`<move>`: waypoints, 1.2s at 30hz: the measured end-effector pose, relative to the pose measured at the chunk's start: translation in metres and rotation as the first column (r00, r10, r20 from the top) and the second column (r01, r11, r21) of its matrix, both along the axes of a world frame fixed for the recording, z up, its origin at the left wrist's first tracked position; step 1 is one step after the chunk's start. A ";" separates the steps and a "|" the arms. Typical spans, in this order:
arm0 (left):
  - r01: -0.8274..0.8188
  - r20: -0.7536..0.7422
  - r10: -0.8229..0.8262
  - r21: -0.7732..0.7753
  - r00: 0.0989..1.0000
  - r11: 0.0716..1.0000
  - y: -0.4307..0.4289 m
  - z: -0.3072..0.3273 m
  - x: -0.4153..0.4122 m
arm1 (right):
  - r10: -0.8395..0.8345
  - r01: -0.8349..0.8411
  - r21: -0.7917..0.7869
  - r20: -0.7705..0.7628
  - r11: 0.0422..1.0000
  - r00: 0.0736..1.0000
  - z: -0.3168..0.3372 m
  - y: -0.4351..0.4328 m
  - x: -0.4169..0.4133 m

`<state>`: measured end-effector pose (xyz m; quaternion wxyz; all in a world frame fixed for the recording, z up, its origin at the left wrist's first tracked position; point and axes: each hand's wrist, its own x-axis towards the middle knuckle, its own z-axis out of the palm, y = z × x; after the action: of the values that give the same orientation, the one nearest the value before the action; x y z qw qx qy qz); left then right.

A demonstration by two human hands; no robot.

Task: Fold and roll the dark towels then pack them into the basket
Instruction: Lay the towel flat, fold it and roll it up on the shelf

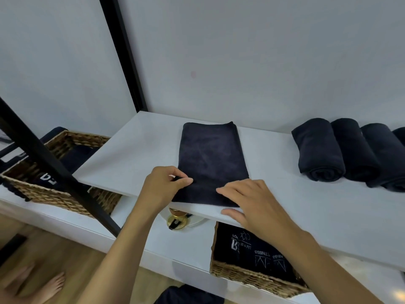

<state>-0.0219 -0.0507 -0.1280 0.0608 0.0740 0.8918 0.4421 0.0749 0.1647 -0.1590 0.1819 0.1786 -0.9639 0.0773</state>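
A dark towel point(211, 156) lies folded into a long strip on the white shelf point(135, 154), its near end at the shelf's front edge. My left hand point(163, 186) pinches the towel's near left corner between thumb and fingers. My right hand point(249, 200) rests flat on the near right end with its fingers straight. Several rolled dark towels point(341, 150) lie side by side at the right of the shelf. A wicker basket point(247, 276) holding dark printed towels stands on the lower shelf under my right arm.
A second wicker basket point(54, 194) with dark cloth sits on the lower shelf at left, behind a black slanted frame bar point(54, 167). A brass-coloured object point(177, 219) stands under the shelf edge. White wall behind; wooden floor and bare feet point(32, 288) below left.
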 end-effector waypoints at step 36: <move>0.155 -0.511 -0.464 -0.535 0.723 0.830 0.000 -0.013 -0.011 | 0.006 0.175 -0.414 0.401 0.893 0.916 0.031 0.030 -0.083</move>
<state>-0.0326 -0.0506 -0.1409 -0.1457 0.3514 0.9121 0.1527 -0.0084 0.1944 -0.1281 0.0241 0.0705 -0.9446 0.3197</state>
